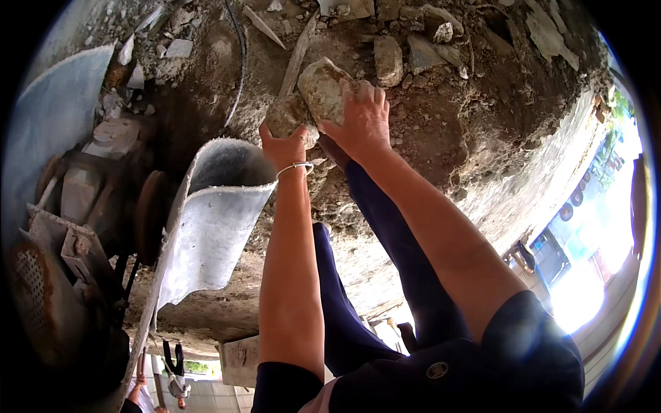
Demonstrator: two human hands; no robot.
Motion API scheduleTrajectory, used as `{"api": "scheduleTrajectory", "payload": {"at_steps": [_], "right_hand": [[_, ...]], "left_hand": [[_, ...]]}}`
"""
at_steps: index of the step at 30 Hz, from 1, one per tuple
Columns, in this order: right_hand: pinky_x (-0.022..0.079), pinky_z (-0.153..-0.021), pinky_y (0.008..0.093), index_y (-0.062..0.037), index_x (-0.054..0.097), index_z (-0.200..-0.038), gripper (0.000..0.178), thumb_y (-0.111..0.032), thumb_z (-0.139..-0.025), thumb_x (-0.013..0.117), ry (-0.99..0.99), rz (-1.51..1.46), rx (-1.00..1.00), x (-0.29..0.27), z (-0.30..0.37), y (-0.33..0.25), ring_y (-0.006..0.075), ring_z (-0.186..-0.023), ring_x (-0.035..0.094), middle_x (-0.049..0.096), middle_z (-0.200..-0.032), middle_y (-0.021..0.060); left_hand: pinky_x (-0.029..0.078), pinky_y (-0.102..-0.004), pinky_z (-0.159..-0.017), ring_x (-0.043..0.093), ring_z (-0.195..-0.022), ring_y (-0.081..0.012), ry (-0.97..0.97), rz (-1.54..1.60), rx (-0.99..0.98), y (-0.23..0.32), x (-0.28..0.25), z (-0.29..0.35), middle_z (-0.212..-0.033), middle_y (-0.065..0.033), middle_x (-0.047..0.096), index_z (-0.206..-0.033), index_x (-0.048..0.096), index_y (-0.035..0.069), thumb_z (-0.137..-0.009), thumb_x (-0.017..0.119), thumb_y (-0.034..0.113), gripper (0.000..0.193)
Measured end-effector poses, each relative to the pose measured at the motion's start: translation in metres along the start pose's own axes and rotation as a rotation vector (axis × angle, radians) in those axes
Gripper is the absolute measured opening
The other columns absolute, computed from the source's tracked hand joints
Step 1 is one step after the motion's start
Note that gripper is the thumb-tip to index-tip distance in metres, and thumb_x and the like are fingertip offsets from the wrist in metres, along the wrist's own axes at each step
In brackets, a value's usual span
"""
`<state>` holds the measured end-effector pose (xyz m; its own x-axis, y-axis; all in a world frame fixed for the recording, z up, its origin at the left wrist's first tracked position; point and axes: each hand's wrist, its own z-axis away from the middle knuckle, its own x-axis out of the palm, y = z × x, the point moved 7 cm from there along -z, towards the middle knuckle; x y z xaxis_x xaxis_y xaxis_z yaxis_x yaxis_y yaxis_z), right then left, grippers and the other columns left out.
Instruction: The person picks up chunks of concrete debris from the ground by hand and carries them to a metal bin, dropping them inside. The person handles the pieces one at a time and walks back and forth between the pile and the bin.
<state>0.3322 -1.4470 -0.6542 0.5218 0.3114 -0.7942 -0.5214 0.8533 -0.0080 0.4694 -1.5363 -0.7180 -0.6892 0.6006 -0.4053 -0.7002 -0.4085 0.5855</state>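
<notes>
My left hand [284,147] is curled against a rounded brown stone [288,115], thumb on one side and a finger on the other; the other fingers are hidden by the stone. Beside it, touching, lies a larger pale, angular stone [322,84]. My right hand [365,122] grips the right side of this larger stone, thumb near its lower end and fingers along its edge. Both stones are at the dirt bank [427,131]. How far they are lifted, I cannot tell. A bracelet circles my left wrist.
A curved grey sheet [220,241] stands left of my left forearm. Beyond it is rusty machinery with a wheel [150,217]. Several rocks, including a blocky one [388,60], wood strips [300,55] and a dark cable [239,62] lie ahead. Another person [175,375] appears at lower left.
</notes>
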Motion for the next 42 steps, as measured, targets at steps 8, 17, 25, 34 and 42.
{"api": "scheduleTrajectory", "payload": {"at_steps": [8,17,25,34,42], "right_hand": [[0.025,-0.084,0.0406,-0.0079,0.045,-0.105,0.044,-0.034,-0.07,0.048,0.1,-0.229,-0.336,0.003,0.032,-0.063,0.0321,-0.102,0.029,0.032,-0.111,0.021],[0.027,-0.085,0.043,-0.0077,0.041,-0.109,0.052,-0.044,-0.072,0.044,-0.236,-0.889,0.157,0.038,-0.043,0.0,0.0292,-0.107,0.03,0.041,-0.108,0.0157],[0.012,-0.089,0.0528,-0.0224,0.024,-0.12,0.073,-0.058,-0.061,0.049,-0.796,-1.005,0.465,0.123,-0.073,0.014,0.0303,-0.117,0.008,0.012,-0.127,0.0139],[0.035,-0.079,0.0393,-0.0118,0.035,-0.112,0.062,-0.045,-0.064,0.056,-0.699,-1.214,0.368,0.1,-0.06,-0.001,0.0238,-0.1,0.039,0.037,-0.112,0.0096],[0.033,-0.08,0.0357,-0.0157,0.037,-0.11,0.047,-0.042,-0.072,0.048,-0.528,-1.335,0.252,0.083,0.007,0.002,0.0216,-0.097,0.04,0.039,-0.106,0.0099]], "left_hand": [[0.042,-0.0275,-0.066,0.05,-0.073,-0.0177,0.0,0.142,-0.047,-0.048,-0.036,-0.016,-0.086,-0.0093,0.052,-0.098,0.043,-0.001,-0.047,0.069,0.002,0.057],[0.041,-0.0265,-0.065,0.049,-0.071,-0.0164,-0.01,0.136,-0.144,-0.059,-0.048,-0.024,-0.084,-0.0069,0.051,-0.095,0.045,0.001,-0.046,0.068,0.002,0.054],[0.039,-0.0251,-0.064,0.047,-0.074,-0.0163,-0.041,0.226,-0.124,-0.058,-0.04,-0.021,-0.085,-0.0074,0.051,-0.096,0.044,0.0,-0.047,0.066,0.001,0.054],[0.04,-0.0302,-0.068,0.05,-0.077,-0.0239,-0.015,0.221,-0.09,-0.084,-0.035,-0.013,-0.087,-0.0146,0.05,-0.098,0.037,-0.001,-0.047,0.068,0.006,0.06],[0.04,-0.0297,-0.071,0.048,-0.084,-0.0254,-0.05,0.139,-0.014,-0.069,-0.083,0.054,-0.095,-0.0169,0.047,-0.104,0.034,-0.004,-0.045,0.071,0.009,0.07]]}}
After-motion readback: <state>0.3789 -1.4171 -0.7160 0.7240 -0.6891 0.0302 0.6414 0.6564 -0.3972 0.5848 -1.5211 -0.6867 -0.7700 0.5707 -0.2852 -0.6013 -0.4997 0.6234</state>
